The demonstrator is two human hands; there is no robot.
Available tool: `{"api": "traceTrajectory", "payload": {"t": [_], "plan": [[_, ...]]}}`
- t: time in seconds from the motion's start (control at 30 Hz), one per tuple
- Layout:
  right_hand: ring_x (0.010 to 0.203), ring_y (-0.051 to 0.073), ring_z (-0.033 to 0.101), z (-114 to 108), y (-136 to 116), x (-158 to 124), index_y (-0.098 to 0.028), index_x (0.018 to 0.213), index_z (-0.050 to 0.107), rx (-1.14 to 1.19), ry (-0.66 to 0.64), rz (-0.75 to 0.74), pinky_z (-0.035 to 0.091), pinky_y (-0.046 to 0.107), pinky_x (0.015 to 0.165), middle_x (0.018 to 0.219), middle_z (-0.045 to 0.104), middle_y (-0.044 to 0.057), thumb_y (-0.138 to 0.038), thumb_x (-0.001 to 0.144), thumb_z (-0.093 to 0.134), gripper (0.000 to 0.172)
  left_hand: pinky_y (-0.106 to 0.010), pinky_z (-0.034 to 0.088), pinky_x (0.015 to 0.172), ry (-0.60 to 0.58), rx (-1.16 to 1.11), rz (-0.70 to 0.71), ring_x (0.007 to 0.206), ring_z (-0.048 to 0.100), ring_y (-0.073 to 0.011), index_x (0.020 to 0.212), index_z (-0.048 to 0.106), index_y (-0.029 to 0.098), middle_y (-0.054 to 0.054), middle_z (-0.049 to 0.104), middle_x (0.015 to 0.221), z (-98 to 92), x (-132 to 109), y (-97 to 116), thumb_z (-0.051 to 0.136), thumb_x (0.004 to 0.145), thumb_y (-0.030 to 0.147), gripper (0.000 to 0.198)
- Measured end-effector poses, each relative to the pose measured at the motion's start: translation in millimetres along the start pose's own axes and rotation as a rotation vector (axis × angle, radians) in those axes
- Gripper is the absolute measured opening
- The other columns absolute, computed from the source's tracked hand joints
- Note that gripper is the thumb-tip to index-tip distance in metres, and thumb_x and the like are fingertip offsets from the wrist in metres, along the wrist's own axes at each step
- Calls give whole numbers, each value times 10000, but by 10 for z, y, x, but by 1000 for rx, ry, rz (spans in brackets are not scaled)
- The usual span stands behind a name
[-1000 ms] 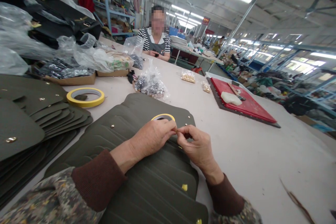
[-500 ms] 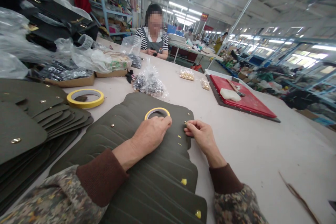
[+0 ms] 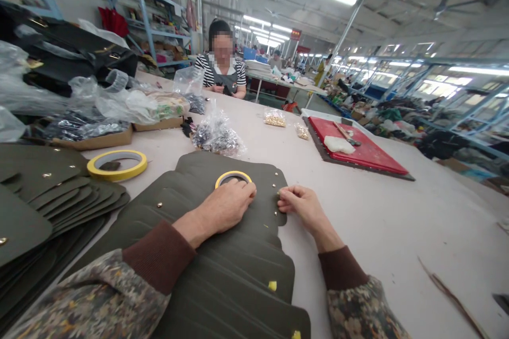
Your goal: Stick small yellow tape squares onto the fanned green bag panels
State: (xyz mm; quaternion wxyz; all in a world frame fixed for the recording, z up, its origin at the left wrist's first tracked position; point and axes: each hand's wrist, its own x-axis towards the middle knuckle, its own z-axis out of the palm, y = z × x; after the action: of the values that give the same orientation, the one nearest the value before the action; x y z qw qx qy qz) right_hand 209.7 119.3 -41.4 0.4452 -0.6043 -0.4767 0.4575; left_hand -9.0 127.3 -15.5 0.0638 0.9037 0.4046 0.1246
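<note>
My left hand (image 3: 222,205) is closed round the near side of a roll of yellow tape (image 3: 233,175), over a dark green panel (image 3: 222,265). That panel is one of several lying overlapped before me. At the right edge of the top one, my right hand (image 3: 300,205) pinches thumb and forefinger together. A tiny bit of yellow tape (image 3: 279,193) shows at its fingertips. Small gold studs (image 3: 274,185) sit in the panel beside those fingers. Nearer to me, a short yellow tape piece (image 3: 272,286) sticks to a lower panel's edge.
Another roll of yellow tape (image 3: 116,174) lies left, near a stack of dark green flaps (image 3: 79,196). Clear bags of hardware (image 3: 218,135) and gold pieces (image 3: 274,117) stand farther back. A red board (image 3: 358,148) bears a hammer (image 3: 347,135). A co-worker (image 3: 221,71) sits across the table.
The yellow tape strips near the stud on the top panel have gone from there, and another stud shows. My right hand has shifted slightly towards me along the edge. The view has turned slightly.
</note>
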Motion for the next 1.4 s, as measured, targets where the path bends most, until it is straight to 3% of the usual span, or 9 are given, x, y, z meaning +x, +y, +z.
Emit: {"api": "traceTrajectory", "payload": {"t": [0.23, 0.57, 0.63, 0.73, 0.8, 0.9, 1.17, 1.3, 1.4], "plan": [[360, 65, 521, -97, -25, -181, -148, 687, 619, -168, -226, 173, 448, 159, 382, 455, 600, -35, -292, 689, 678, 155, -304, 450, 767, -32, 19, 34, 903, 548, -207, 948, 564, 191, -56, 626, 936, 62, 0, -16, 498, 892, 196, 87], [382, 76, 501, 19, 0, -237, -165, 688, 623, -461, -191, 7, 399, 163, 366, 462, 538, -53, -236, 744, 580, 100, -316, 459, 760, 15, 30, 65, 905, 544, -219, 961, 558, 198, -56, 626, 945, 119, -40, -58, 508, 885, 182, 93], [369, 85, 500, 30, -19, -241, -173, 768, 632, -493, -170, 12, 402, 175, 355, 467, 541, -59, -234, 745, 581, 82, -318, 458, 766, 18, 25, 63, 906, 544, -218, 960, 560, 196, -55, 626, 943, 117, -39, -56, 497, 890, 184, 95], [355, 108, 509, 4, -32, -261, -191, 967, 584, -435, -125, 68, 413, 202, 338, 494, 566, -71, -280, 736, 622, 250, -317, 453, 773, 17, 7, 58, 899, 546, -212, 951, 564, 191, -55, 627, 940, 98, -36, -50, 475, 902, 186, 102], [376, 110, 526, -36, -13, -294, -186, 922, 568, -351, -104, 80, 429, 211, 360, 522, 590, -52, -348, 752, 625, 242, -315, 450, 774, 29, -17, 60, 892, 549, -209, 944, 565, 189, -54, 629, 933, 75, -34, -46, 449, 916, 195, 119], [426, 101, 532, -81, 53, -361, -165, 768, 607, -334, -106, 28, 438, 212, 429, 524, 593, -18, -420, 783, 602, 255, -319, 444, 775, 60, -64, 65, 882, 554, -207, 937, 566, 186, -51, 630, 920, 28, -37, -38, 433, 922, 200, 134], [643, 171, 618, 65, 91, -372, -191, 754, 737, -713, 17, -288, 439, 271, 620, 730, 725, 45, -313, 807, 576, 209, -289, 435, 765, 82, -174, 102, 853, 572, -181, 895, 579, 185, -37, 631, 879, -42, -62, -55, 447, 913, 198, 133], [621, 150, 589, 32, 32, -327, -182, 686, 713, -690, -107, -255, 401, 242, 582, 669, 686, 11, -322, 827, 561, 250, -287, 446, 795, 102, -220, 90, 880, 594, -181, 914, 587, 198, -34, 643, 902, -13, -63, -85, 444, 919, 210, 144], [454, 101, 427, -60, 1, -311, -167, 527, 613, -638, -338, -152, 291, 231, 461, 469, 520, -34, -421, 874, 507, 443, -266, 457, 807, 129, -273, 97, 902, 620, -169, 970, 596, 212, -20, 662, 957, -5, -67, -73, 442, 923, 203, 161]]}}
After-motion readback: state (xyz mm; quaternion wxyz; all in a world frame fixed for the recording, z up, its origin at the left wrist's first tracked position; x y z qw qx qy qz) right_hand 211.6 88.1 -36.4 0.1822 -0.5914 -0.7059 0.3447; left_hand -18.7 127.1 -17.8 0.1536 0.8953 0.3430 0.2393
